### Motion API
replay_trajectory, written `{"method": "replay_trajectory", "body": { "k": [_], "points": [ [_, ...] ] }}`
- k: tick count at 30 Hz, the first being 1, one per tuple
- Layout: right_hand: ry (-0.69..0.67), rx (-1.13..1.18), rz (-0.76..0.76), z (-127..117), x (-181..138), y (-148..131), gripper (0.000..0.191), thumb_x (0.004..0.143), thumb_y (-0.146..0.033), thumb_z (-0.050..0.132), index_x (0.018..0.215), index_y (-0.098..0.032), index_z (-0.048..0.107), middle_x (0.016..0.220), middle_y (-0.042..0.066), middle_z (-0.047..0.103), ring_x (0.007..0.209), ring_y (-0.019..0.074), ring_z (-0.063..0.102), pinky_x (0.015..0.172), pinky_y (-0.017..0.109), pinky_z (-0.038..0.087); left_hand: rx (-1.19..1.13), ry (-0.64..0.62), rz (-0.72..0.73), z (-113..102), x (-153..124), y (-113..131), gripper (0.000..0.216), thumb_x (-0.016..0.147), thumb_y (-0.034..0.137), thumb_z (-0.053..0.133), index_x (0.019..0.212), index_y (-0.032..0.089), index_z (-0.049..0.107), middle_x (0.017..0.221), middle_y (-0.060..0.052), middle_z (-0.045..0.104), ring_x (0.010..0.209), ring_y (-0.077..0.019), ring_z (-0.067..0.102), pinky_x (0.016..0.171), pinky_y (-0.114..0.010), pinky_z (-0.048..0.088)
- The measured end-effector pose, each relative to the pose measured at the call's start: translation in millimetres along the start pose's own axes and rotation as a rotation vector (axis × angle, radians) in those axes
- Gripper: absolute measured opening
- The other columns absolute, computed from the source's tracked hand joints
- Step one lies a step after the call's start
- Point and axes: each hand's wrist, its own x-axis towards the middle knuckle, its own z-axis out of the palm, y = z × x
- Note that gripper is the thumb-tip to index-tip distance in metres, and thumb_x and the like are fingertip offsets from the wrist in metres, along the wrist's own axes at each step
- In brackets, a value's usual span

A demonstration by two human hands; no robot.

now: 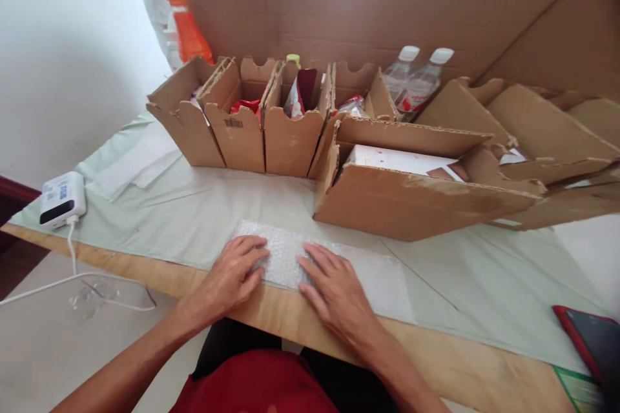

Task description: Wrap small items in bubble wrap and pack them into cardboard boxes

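Observation:
A strip of clear bubble wrap (285, 261) lies flat along the front edge of the cloth-covered table. On its left end rests my left hand (238, 271), fingers stretched out over the bubbles. My right hand (332, 281) lies palm down on the middle of the strip, its fingers spread apart. Between the two hands the bubbled surface shows. To the right of my right hand the sheet (390, 281) continues, looking thinner and smoother. Neither hand grips anything.
Several cardboard bins (293, 145) with packets line the back, and a long cardboard box (426, 206) holds a white carton (402, 160). Clear bottles (420, 87) stand behind. A white power bank (62, 199) with a cable sits left; a dark phone (593, 339) lies at right.

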Motion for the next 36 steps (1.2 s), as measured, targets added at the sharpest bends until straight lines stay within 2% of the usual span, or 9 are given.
{"method": "replay_trajectory", "body": {
  "k": [7, 12, 15, 18, 21, 25, 30, 33, 36],
  "points": [
    [0.236, -0.173, 0.233, -34.0, -84.1, 74.8, 0.036, 0.100, -0.044, 0.045, 0.116, -0.023, 0.071, 0.126, 0.013, 0.072, 0.117, 0.0349, 0.067, 0.093, 0.054, 0.051, -0.303, 0.094, -0.128, -15.3, -8.0, -17.4, 0.027, 0.092, 0.020, 0.054, 0.112, 0.022, 0.071, 0.126, -0.011, 0.071, 0.120, -0.0247, 0.066, 0.104, -0.046, 0.054],
    [0.282, -0.259, 0.273, -49.7, -66.3, 90.9, 0.046, 0.098, -0.051, 0.041, 0.117, -0.020, 0.069, 0.122, 0.016, 0.072, 0.114, 0.0367, 0.066, 0.087, 0.053, 0.052, 0.172, 0.368, -0.204, -24.4, -15.3, -14.1, 0.027, 0.089, 0.025, 0.057, 0.113, 0.019, 0.069, 0.120, -0.015, 0.069, 0.115, -0.0322, 0.063, 0.100, -0.052, 0.050],
    [0.214, -0.285, 0.291, -40.0, -49.8, 100.0, 0.050, 0.094, -0.055, 0.041, 0.109, -0.018, 0.071, 0.122, 0.019, 0.072, 0.112, 0.0400, 0.066, 0.085, 0.055, 0.052, 0.394, 0.267, -0.338, -24.7, -21.3, -16.3, 0.030, 0.084, 0.034, 0.063, 0.107, 0.017, 0.070, 0.109, -0.017, 0.069, 0.105, -0.0379, 0.060, 0.091, -0.056, 0.049],
    [0.184, -0.225, 0.287, -31.7, -44.9, 102.9, 0.045, 0.092, -0.055, 0.041, 0.088, -0.021, 0.070, 0.120, 0.019, 0.073, 0.107, 0.0402, 0.068, 0.082, 0.056, 0.053, 0.323, 0.197, -0.403, -19.9, -23.0, -17.9, 0.013, 0.081, 0.030, 0.060, 0.085, 0.020, 0.068, 0.096, -0.013, 0.067, 0.095, -0.0350, 0.059, 0.085, -0.052, 0.049],
    [0.212, -0.095, 0.333, -36.9, -51.0, 91.9, 0.039, 0.090, -0.056, 0.045, 0.077, -0.025, 0.065, 0.108, 0.014, 0.076, 0.096, 0.0365, 0.072, 0.080, 0.054, 0.055, 0.215, 0.203, -0.399, -19.6, -19.3, -17.1, 0.007, 0.078, 0.022, 0.055, 0.075, 0.021, 0.061, 0.090, -0.009, 0.067, 0.088, -0.0281, 0.062, 0.082, -0.043, 0.050],
    [0.160, 0.274, 0.510, -45.4, -72.0, 53.2, 0.029, 0.086, -0.055, 0.061, 0.096, -0.028, 0.066, 0.090, 0.007, 0.076, 0.081, 0.0274, 0.074, 0.071, 0.039, 0.059, 0.102, 0.213, -0.394, -39.1, -3.5, -12.5, 0.011, 0.082, 0.023, 0.049, 0.080, 0.022, 0.060, 0.076, 0.000, 0.066, 0.070, -0.0175, 0.062, 0.063, -0.028, 0.049],
    [0.118, 0.878, 0.639, -14.4, -97.1, -17.1, 0.066, 0.090, -0.051, 0.064, 0.149, -0.028, 0.045, 0.118, 0.010, 0.073, 0.105, 0.0244, 0.072, 0.089, 0.034, 0.059, 0.061, 0.268, -0.323, -61.8, 51.7, -9.5, 0.019, 0.085, 0.022, 0.051, 0.097, 0.020, 0.066, 0.084, -0.001, 0.072, 0.073, -0.0174, 0.065, 0.068, -0.028, 0.049],
    [0.058, 1.056, 0.640, 5.0, -99.1, -43.3, 0.068, 0.091, -0.053, 0.062, 0.151, -0.026, 0.046, 0.137, 0.013, 0.065, 0.117, 0.0259, 0.068, 0.098, 0.036, 0.055, 0.060, 0.245, -0.268, -55.0, 100.3, -14.2, 0.033, 0.084, 0.015, 0.052, 0.113, 0.018, 0.067, 0.088, -0.003, 0.074, 0.079, -0.0197, 0.067, 0.078, -0.032, 0.052],
    [-0.050, 1.029, 0.630, 8.1, -91.5, -51.5, 0.060, 0.090, -0.052, 0.064, 0.144, -0.027, 0.058, 0.139, 0.010, 0.065, 0.122, 0.0282, 0.065, 0.102, 0.039, 0.053, 0.050, 0.194, -0.208, -39.3, 138.6, -19.1, 0.042, 0.083, 0.010, 0.055, 0.122, 0.016, 0.065, 0.100, -0.007, 0.075, 0.094, -0.0235, 0.069, 0.091, -0.038, 0.052]
  ]
}}
